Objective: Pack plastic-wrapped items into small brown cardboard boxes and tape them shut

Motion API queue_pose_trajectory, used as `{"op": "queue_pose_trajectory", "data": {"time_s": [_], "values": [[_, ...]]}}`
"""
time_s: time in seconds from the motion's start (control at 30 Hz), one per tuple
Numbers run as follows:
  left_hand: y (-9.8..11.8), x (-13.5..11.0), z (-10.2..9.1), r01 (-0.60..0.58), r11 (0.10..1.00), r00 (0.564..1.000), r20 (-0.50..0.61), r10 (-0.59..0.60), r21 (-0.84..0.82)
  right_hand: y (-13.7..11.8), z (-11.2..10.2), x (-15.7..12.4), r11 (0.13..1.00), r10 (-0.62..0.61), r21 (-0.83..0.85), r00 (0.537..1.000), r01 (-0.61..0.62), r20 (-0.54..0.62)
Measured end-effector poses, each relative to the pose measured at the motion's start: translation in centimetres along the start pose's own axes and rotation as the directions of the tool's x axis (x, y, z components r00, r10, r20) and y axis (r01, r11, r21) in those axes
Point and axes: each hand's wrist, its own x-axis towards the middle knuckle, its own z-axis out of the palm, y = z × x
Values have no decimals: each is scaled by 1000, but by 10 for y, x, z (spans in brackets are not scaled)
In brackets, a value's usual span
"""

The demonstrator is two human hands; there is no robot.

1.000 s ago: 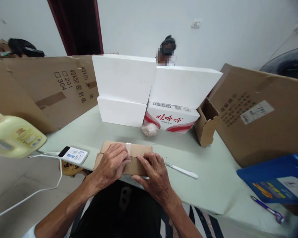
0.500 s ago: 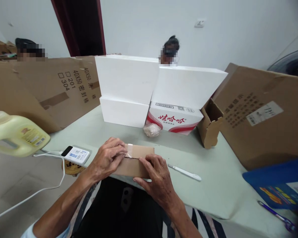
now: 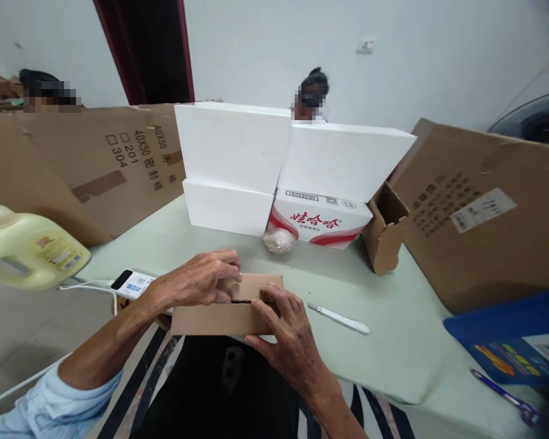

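A small brown cardboard box [image 3: 219, 320] lies at the table's near edge, with a narrow dark gap along its top seam. My left hand [image 3: 205, 277] rests on the box's upper left part, fingers bent and closed over the flap beside the seam. What sits under those fingertips is hidden. With thumb against the near side and fingers curled on top, my right hand [image 3: 288, 317] grips the box's right end. Just right of that hand lies a white-handled craft knife [image 3: 341, 318].
White boxes [image 3: 233, 146] and a red-and-white printed carton [image 3: 322, 219] stand behind, near a clear plastic wad [image 3: 279, 240]. Large cartons [image 3: 132, 177] flank the table. A yellow jug [image 3: 41, 244], phone-like device [image 3: 132, 283], blue package [image 3: 507, 341] and pen [image 3: 503, 390] lie around.
The left forearm has swung higher and flatter, and the left hand now covers the clear tape strip that showed on the box. More of the box's left end shows. The right hand keeps its hold.
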Motion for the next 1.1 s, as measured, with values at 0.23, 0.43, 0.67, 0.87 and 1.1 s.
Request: {"op": "queue_pose_trajectory", "data": {"time_s": [0.23,0.43,0.67,0.87,1.1], "values": [[0,6,1,-72,997,997,-9,72,-31,-3,-2,2,998,30,54,999,-31,16],[-10,4,3,-86,996,995,-54,86,3,-5,3,11,1000,3,-16,1000,-2,13],[-24,8,12,-86,994,995,-52,89,66,-4,17,13,999,-2,-32,1000,3,19],[-29,13,13,-146,989,984,-99,149,41,-2,12,18,1000,-8,-24,999,9,39],[-15,15,5,-90,984,991,-109,73,-155,-8,-9,28,983,-118,-128,988,131,104]]}}
